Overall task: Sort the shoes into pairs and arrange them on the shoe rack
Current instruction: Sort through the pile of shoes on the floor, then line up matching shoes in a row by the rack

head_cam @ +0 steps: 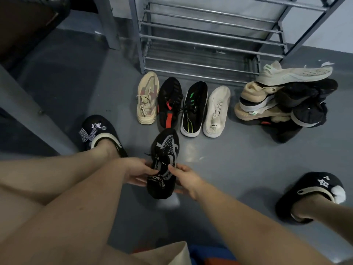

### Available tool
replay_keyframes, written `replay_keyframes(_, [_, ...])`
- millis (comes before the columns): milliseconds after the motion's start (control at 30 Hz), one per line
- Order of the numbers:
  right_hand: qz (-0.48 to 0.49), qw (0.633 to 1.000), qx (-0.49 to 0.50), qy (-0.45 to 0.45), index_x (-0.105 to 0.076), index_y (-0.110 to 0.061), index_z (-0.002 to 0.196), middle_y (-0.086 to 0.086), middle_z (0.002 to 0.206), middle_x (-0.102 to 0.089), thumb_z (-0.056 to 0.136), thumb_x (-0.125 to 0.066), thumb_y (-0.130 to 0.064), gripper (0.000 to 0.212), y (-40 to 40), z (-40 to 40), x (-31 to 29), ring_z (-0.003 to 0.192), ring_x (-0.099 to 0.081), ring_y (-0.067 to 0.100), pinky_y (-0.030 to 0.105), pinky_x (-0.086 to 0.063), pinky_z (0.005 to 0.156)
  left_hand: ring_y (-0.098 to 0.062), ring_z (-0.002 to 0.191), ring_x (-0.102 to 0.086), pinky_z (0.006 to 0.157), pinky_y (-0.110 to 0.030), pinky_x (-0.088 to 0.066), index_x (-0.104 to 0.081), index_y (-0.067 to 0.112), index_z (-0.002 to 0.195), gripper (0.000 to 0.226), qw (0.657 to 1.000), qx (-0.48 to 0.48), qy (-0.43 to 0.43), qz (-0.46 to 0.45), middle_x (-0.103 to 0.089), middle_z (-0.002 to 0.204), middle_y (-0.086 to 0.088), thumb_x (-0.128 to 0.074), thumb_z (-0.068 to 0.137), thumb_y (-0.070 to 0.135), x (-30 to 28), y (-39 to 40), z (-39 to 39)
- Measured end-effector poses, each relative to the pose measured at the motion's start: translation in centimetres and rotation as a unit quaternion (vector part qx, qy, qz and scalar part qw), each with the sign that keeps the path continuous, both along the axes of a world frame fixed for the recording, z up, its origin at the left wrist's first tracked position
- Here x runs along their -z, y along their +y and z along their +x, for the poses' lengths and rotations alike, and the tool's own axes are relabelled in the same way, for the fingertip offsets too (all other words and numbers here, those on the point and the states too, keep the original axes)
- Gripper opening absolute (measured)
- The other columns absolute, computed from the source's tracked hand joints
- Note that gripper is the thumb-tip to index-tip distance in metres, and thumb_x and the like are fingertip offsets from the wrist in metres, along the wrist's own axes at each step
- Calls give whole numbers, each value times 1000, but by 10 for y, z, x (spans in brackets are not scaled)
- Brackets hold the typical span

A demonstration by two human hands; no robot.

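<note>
gripping black sneaker point(164, 165), both hands' fingers point(150, 170) curled; grey floor point(238, 169), metal rack point(206, 44).

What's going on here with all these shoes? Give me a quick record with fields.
held shoe: black sneaker with white pattern, gripped by left hand and right hand
row on floor: beige sneaker, black and red sneaker, black and green sneaker, white sneaker
unsorted pile: to the right of the row
shoe rack: no shoes on the visible shelves
floor: grey
</note>
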State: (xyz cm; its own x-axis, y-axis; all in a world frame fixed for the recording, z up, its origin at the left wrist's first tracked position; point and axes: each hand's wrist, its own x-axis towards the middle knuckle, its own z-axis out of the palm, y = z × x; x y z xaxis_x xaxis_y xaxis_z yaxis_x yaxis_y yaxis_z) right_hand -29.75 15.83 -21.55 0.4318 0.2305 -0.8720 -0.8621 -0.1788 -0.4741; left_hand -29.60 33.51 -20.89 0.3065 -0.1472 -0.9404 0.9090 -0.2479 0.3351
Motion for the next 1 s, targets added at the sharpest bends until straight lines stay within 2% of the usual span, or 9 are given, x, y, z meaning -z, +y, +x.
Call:
replay_keyframes(67, [-17, 1000, -21, 4, -44, -17, 138, 6, 132, -58, 89, -62, -35, 55, 3, -5, 5, 101, -59, 18, 26, -47, 58, -14, 84, -65, 67, -24, -54, -58, 15, 103, 12, 1000, 5, 25, -3, -69, 94, -3, -56, 93, 10, 3, 2, -4])
replay_keyframes(233, [-6, 1000, -29, -3, -48, -13, 132, 8, 128, -58, 95, -54, -19, 38, 3, -8, 7, 75, -57, 4, 15, -47, 54, -19, 96, -64, 81, -30, -53, -50, 14, 130, 37, 999, 20, 9, 28, -66, 107, -5, -54, 94, 8, 11, 2, -9])
replay_keyframes(333, [-19, 998, -64, -12, -39, -13, 142, 7, 137, -53, 95, -54, -24, 50, 5, -3, 5, 107, -60, 15, 21, -51, 73, -22, 123, -51, 98, -35, -45, -41, 26, 138, 49, 993, 78, -28, 85, -53, 134, -1, -58, 92, 23, 12, 2, -4])
replay_keyframes(367, [-28, 996, -77, -19, -34, -13, 145, 6, 140, -51, 95, -55, -25, 56, 5, -3, 5, 115, -55, 16, 19, -48, 70, -21, 127, -46, 102, -35, -42, -41, 28, 139, 50, 985, 123, -44, 109, -49, 139, 2, -57, 92, 29, 11, 2, -2])
replay_keyframes(433, [-41, 993, -100, -41, -33, -13, 146, 4, 142, -49, 93, -59, -26, 61, 1, -3, 7, 110, -52, 12, 16, -42, 65, -22, 128, -46, 106, -31, -37, -43, 20, 139, 48, 964, 201, -88, 148, -49, 141, -2, -55, 93, 31, 8, -2, 3])
replay_keyframes(567, [-116, 969, -178, -129, -36, -10, 143, 8, 143, -45, 90, -64, -22, 62, -19, -1, 4, 121, -50, 18, 15, -40, 87, -25, 126, -48, 105, -33, -39, -36, 13, 143, 59, 931, 231, -163, 229, -47, 142, -8, -55, 91, 36, 4, -18, 17])
replay_keyframes(667, [-226, 892, -330, -210, -29, -18, 148, 8, 151, -34, 90, -60, -34, 68, -45, 4, 3, 135, -39, 25, 26, -32, 107, -28, 138, -32, 112, -36, -30, -19, 16, 150, 68, 881, 305, -232, 278, -27, 154, -10, -50, 94, 38, -1, -42, 25])
replay_keyframes(800, [-310, 807, -429, -261, -23, -18, 149, 9, 153, -27, 92, -56, -36, 68, -82, 15, -4, 138, -30, 30, 34, -27, 112, -25, 144, -21, 116, -37, -22, -24, 15, 148, 61, 797, 417, -330, 287, -22, 156, -8, -46, 96, 36, -10, -81, 30])
replay_keyframes(1000, [-378, 763, -428, -302, -23, -18, 149, 8, 155, -23, 93, -52, -38, 66, -128, 38, -17, 141, -25, 28, 37, -27, 113, -21, 145, -17, 117, -33, -12, -19, 19, 150, 60, 697, 520, -394, 298, -19, 158, -4, -39, 97, 40, -16, -130, 40])
